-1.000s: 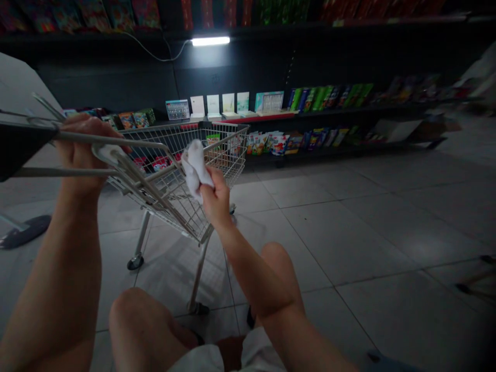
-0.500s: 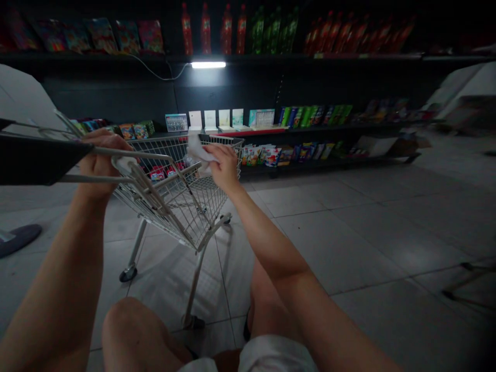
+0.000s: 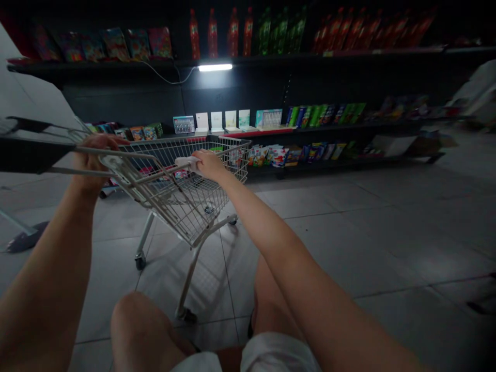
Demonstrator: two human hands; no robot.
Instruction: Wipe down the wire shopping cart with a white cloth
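Observation:
A metal shopping cart (image 3: 186, 212) stands tilted in front of my knees, its handle end at the left. My left hand (image 3: 95, 155) is closed round the cart's frame by the handle; its fingertips are partly hidden. In my right hand (image 3: 209, 164) is a white cloth (image 3: 187, 163), pressed on the top rail of the cart's near side. The fingers are wrapped over the cloth and the rail.
Shelves ahead hold red bottles (image 3: 233, 33), green bottles (image 3: 281, 32), bagged snacks (image 3: 116, 44) and small boxes (image 3: 268, 118). A lit tube lamp (image 3: 215, 67) hangs under the upper shelf. A round dark stand base (image 3: 27, 237) is on the tiled floor (image 3: 341, 248) at left.
My right hand has brought the cloth down from above the cart onto its side rail. The view has shifted slightly, and the cart has turned a little. My left hand keeps its hold.

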